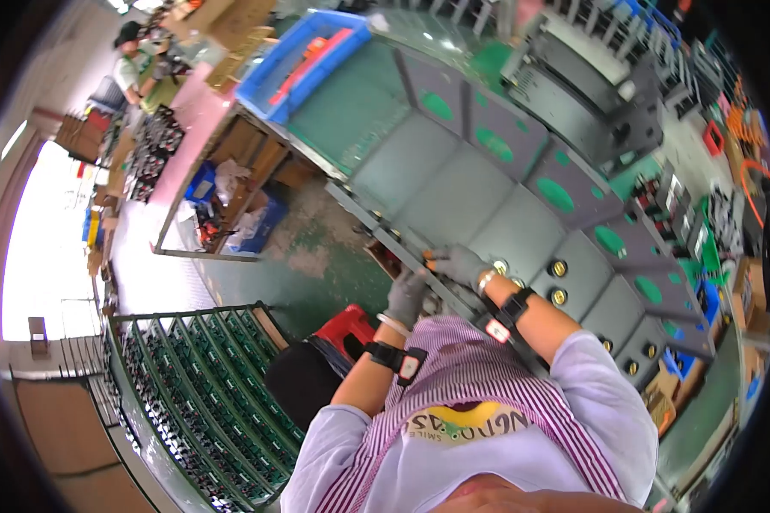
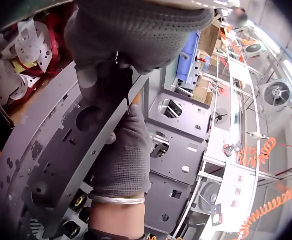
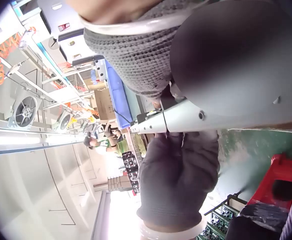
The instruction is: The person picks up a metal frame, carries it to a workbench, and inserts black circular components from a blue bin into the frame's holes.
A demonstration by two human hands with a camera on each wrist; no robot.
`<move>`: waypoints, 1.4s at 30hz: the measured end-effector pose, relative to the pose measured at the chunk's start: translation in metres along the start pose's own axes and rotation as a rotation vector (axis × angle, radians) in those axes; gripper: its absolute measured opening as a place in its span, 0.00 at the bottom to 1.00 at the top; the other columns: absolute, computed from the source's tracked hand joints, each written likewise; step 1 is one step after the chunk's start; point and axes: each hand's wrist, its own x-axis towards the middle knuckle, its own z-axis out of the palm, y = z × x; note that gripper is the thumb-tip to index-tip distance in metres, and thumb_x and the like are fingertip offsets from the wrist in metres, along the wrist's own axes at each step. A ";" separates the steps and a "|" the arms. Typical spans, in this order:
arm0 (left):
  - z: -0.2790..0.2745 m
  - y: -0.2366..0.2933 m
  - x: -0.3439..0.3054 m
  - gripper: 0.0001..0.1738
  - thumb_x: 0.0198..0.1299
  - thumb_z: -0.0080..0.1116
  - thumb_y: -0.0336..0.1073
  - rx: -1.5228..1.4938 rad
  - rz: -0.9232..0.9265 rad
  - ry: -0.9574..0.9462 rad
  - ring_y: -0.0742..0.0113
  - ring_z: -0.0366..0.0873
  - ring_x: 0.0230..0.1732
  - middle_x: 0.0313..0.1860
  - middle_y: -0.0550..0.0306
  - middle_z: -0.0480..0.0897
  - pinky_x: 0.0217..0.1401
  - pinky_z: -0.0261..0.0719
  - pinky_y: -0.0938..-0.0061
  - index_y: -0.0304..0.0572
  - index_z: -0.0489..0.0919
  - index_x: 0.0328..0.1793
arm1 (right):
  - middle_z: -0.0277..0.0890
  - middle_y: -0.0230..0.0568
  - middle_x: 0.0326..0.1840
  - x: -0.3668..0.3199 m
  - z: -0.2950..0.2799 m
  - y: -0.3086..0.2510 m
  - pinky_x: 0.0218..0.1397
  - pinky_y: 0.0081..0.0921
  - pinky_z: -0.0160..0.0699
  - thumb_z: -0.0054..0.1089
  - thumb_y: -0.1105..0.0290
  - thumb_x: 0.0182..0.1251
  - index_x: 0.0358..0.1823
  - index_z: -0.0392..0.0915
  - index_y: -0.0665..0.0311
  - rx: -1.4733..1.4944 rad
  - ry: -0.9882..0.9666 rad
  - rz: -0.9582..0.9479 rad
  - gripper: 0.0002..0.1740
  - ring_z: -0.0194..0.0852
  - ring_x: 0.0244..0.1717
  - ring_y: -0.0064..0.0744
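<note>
Both hands wear grey gloves and meet at the raised edge of a long grey metal panel [image 1: 453,295]. My left hand [image 1: 406,295] [image 2: 136,37] [image 3: 176,177] is on the outer side, its fingers curled at the panel's edge [image 2: 103,132] [image 3: 226,112]. On the inner side is my right hand [image 1: 460,263] [image 2: 123,155] [image 3: 136,57], with its fingertips close to the left ones. A thin dark strip [image 3: 163,117] crosses the edge between the hands, and the right fingers pinch it. The fingertips are partly hidden.
Round black-and-gold parts [image 1: 558,268] lie on the grey panels ahead. A blue tray [image 1: 261,85] stands at the bench's far end. Racks of green boards [image 1: 205,385] and a red seat or bin [image 1: 346,329] are on the left. Another person [image 1: 133,68] is farther away.
</note>
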 end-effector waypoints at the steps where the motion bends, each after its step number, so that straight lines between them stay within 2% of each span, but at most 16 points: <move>1: -0.006 -0.007 0.004 0.14 0.60 0.53 0.43 0.193 0.061 0.032 0.71 0.74 0.36 0.33 0.62 0.75 0.39 0.73 0.74 0.41 0.72 0.44 | 0.79 0.38 0.37 0.002 -0.001 0.001 0.41 0.21 0.72 0.57 0.64 0.57 0.54 0.74 0.61 -0.027 0.004 -0.015 0.22 0.73 0.33 0.23; 2: -0.004 -0.004 0.005 0.12 0.60 0.53 0.40 0.142 -0.012 0.075 0.71 0.74 0.34 0.33 0.62 0.75 0.35 0.72 0.75 0.40 0.73 0.42 | 0.79 0.37 0.36 0.004 -0.001 0.003 0.40 0.21 0.72 0.57 0.64 0.57 0.53 0.74 0.61 -0.083 0.003 -0.028 0.22 0.73 0.32 0.22; 3: -0.010 -0.014 0.009 0.13 0.60 0.53 0.40 0.183 0.037 0.054 0.70 0.75 0.34 0.34 0.61 0.76 0.35 0.73 0.75 0.38 0.73 0.44 | 0.79 0.36 0.35 0.006 -0.002 0.004 0.38 0.21 0.72 0.58 0.65 0.57 0.53 0.74 0.62 -0.137 0.006 -0.036 0.22 0.73 0.31 0.22; 6: -0.002 0.000 0.003 0.16 0.60 0.53 0.38 0.102 -0.035 0.057 0.69 0.75 0.35 0.37 0.58 0.77 0.38 0.73 0.75 0.35 0.72 0.49 | 0.80 0.40 0.38 0.007 0.001 0.004 0.43 0.23 0.72 0.58 0.61 0.55 0.53 0.75 0.60 -0.030 0.008 0.054 0.23 0.75 0.36 0.27; 9: 0.016 0.021 -0.010 0.19 0.61 0.53 0.38 -0.038 -0.109 0.061 0.68 0.76 0.38 0.40 0.56 0.78 0.41 0.74 0.75 0.33 0.71 0.53 | 0.79 0.42 0.38 0.009 -0.003 0.007 0.43 0.23 0.72 0.57 0.61 0.56 0.51 0.75 0.63 0.171 -0.061 0.103 0.22 0.75 0.36 0.27; 16: 0.012 0.020 -0.009 0.21 0.59 0.55 0.38 -0.010 -0.097 0.052 0.68 0.75 0.40 0.42 0.57 0.77 0.43 0.73 0.74 0.32 0.70 0.55 | 0.79 0.41 0.35 0.016 0.004 0.008 0.41 0.23 0.73 0.55 0.62 0.56 0.48 0.76 0.68 -0.001 0.023 0.110 0.21 0.75 0.33 0.28; 22: 0.009 0.019 -0.008 0.23 0.59 0.55 0.39 0.003 -0.099 0.025 0.68 0.74 0.42 0.44 0.58 0.76 0.44 0.72 0.75 0.33 0.69 0.57 | 0.78 0.38 0.30 0.012 0.001 -0.002 0.34 0.22 0.73 0.54 0.64 0.56 0.48 0.77 0.65 0.054 -0.012 0.156 0.19 0.73 0.27 0.24; 25: 0.014 0.022 -0.010 0.22 0.58 0.55 0.41 0.008 -0.083 0.043 0.69 0.73 0.42 0.43 0.57 0.77 0.45 0.71 0.77 0.32 0.72 0.53 | 0.77 0.33 0.25 0.011 0.004 -0.005 0.23 0.17 0.70 0.55 0.67 0.55 0.47 0.77 0.67 0.198 -0.015 0.091 0.18 0.70 0.20 0.18; 28: 0.020 0.030 -0.017 0.22 0.58 0.55 0.42 0.016 -0.067 0.053 0.70 0.73 0.42 0.42 0.57 0.77 0.46 0.70 0.78 0.30 0.73 0.52 | 0.77 0.34 0.26 0.011 -0.002 -0.005 0.28 0.19 0.72 0.54 0.66 0.55 0.47 0.77 0.66 0.115 -0.062 0.102 0.19 0.72 0.23 0.21; 31: 0.014 0.026 -0.012 0.23 0.59 0.54 0.40 0.053 -0.072 0.028 0.67 0.74 0.44 0.45 0.56 0.76 0.48 0.72 0.75 0.32 0.70 0.56 | 0.78 0.47 0.35 0.010 -0.006 -0.011 0.43 0.29 0.72 0.51 0.62 0.58 0.51 0.75 0.61 -0.291 -0.069 0.016 0.20 0.76 0.36 0.38; 34: 0.006 0.018 -0.006 0.24 0.59 0.54 0.38 0.068 -0.076 0.031 0.66 0.74 0.45 0.46 0.56 0.76 0.48 0.73 0.73 0.32 0.68 0.58 | 0.78 0.50 0.38 0.003 -0.006 -0.026 0.45 0.34 0.72 0.49 0.59 0.58 0.52 0.75 0.55 -0.578 -0.033 -0.017 0.20 0.76 0.39 0.46; 37: 0.012 0.023 -0.010 0.23 0.59 0.54 0.37 0.002 -0.108 0.041 0.66 0.74 0.45 0.46 0.56 0.76 0.47 0.73 0.74 0.32 0.69 0.57 | 0.77 0.50 0.40 0.002 -0.004 -0.023 0.46 0.35 0.72 0.47 0.59 0.58 0.52 0.75 0.53 -0.627 -0.010 -0.058 0.20 0.75 0.41 0.48; 40: 0.009 0.018 -0.007 0.22 0.59 0.54 0.37 -0.015 -0.106 0.022 0.68 0.75 0.41 0.43 0.57 0.77 0.43 0.73 0.75 0.33 0.70 0.57 | 0.77 0.52 0.39 0.000 -0.005 -0.021 0.46 0.36 0.72 0.48 0.57 0.58 0.52 0.75 0.53 -0.834 0.099 -0.237 0.21 0.75 0.39 0.50; 42: 0.008 0.017 -0.006 0.22 0.58 0.55 0.38 -0.021 -0.097 0.013 0.69 0.75 0.39 0.42 0.58 0.77 0.41 0.72 0.77 0.33 0.70 0.56 | 0.78 0.48 0.37 -0.002 -0.006 -0.030 0.43 0.33 0.73 0.50 0.61 0.56 0.50 0.76 0.56 -0.644 0.044 -0.068 0.20 0.76 0.36 0.46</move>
